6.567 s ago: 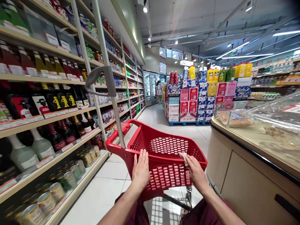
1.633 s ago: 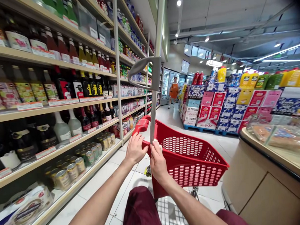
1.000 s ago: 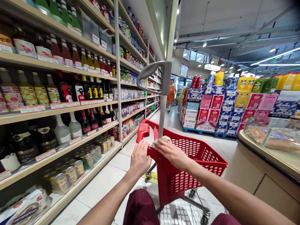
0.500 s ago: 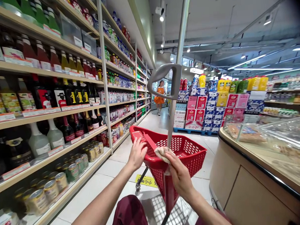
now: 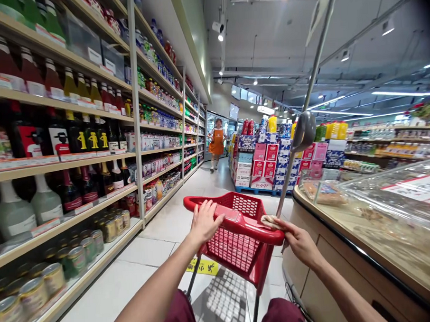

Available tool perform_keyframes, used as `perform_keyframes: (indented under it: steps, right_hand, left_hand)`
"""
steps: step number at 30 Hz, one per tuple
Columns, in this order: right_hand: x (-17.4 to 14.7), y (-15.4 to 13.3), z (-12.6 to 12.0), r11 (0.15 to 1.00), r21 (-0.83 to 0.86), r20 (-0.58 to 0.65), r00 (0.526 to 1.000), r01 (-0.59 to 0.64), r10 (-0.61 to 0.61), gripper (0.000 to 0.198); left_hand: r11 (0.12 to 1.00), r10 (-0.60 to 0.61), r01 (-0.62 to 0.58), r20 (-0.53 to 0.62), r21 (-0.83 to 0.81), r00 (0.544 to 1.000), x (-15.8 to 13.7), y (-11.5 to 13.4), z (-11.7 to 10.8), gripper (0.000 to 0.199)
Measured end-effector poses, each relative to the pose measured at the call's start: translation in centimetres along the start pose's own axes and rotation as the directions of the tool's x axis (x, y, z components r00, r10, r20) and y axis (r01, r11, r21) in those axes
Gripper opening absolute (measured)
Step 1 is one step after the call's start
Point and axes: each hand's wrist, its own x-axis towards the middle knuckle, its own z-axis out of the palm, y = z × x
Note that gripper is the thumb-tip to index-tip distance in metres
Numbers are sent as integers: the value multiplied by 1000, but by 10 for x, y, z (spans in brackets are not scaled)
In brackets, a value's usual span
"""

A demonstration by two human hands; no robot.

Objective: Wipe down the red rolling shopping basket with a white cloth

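A red plastic shopping cart [image 5: 236, 252] with a perforated basket stands in front of my knees. My left hand [image 5: 203, 224] grips the left part of its handle bar [image 5: 243, 226], fingers over the top and thumb pointing right. At the right end of the bar, my right hand [image 5: 300, 242] pinches a crumpled off-white cloth [image 5: 269, 221] and presses it to the red plastic. A metal pole [image 5: 316, 71] with a grey loop handle [image 5: 304, 131] rises at the cart's right side.
Shelves of bottles and cans [image 5: 94, 247] line the left. A glass-topped counter [image 5: 346, 221] stands close on the right. Stacked drink boxes [image 5: 265, 161] are ahead. A person in an orange apron [image 5: 217, 141] is in the aisle. A yellow floor sign [image 5: 205, 267] lies under the cart.
The cart has turned, so its handle bar now lies across in front of me. The pole and my right hand with the cloth have shifted right. The person in orange appears closer.
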Motion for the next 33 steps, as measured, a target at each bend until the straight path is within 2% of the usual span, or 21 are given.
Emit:
perform_keyframes:
  steps: [2,3,5,7,10,12,14,16,17,20,22,25,27,29,31,33]
  right_hand:
    - [4,-5,-6,997,-29,-31,997,-72,72,45]
    - [5,-12,-3,996,-61,-59,997,-63,60,46]
    - [6,-35,14,991,-127,-105,993,48,-62,46]
    - [6,-57,37,959,-168,-91,965,228,-245,51]
    - [5,-63,54,882,-309,-64,917,356,-393,55]
    - [5,-48,47,866,-387,-90,922,316,-376,54]
    - [7,-32,35,880,-433,-171,940,196,-294,52]
    - [11,-29,34,891,-436,-222,944,129,-246,51]
    - [12,-34,40,895,-423,-225,940,142,-255,52]
    - [17,-63,66,898,-315,-126,924,308,-361,56]
    - [18,-78,76,911,-218,-84,923,350,-375,59]
    - [20,-84,72,971,-92,-120,966,219,-229,57]
    - [23,-82,66,992,72,-150,985,100,-89,55]
    - [26,-82,60,946,325,-149,988,16,35,54]
    - [28,-83,57,845,533,-121,985,-39,122,54]
    - [30,-84,53,790,610,-102,982,-64,158,54]
  left_hand:
    - [999,32,-33,11,34,999,3,3,11,53]
    - [998,47,-47,2,44,999,3,7,16,54]
    - [997,63,-62,-33,53,997,-1,18,23,55]
    - [996,79,-76,-57,49,995,-5,27,26,54]
    - [992,123,-122,-64,18,990,-10,33,25,52]
    - [985,168,-170,-64,-13,984,-13,35,24,51]
    - [978,201,-204,-71,-46,977,-15,38,24,53]
    - [973,209,-216,-88,-77,974,-17,42,25,55]
    - [972,207,-216,-97,-90,973,-18,42,25,57]
    - [968,212,-222,-98,-115,972,-21,38,23,59]
    - [961,229,-239,-84,-140,970,-23,30,19,58]
    - [947,203,-223,-106,-229,973,-20,27,10,51]
    - [940,149,-176,-110,-292,983,-14,37,5,49]
    - [937,159,-162,-33,-310,987,-5,56,7,48]
    - [945,211,-184,77,-269,974,4,79,14,51]
    - [964,190,-165,105,-210,976,10,99,25,56]
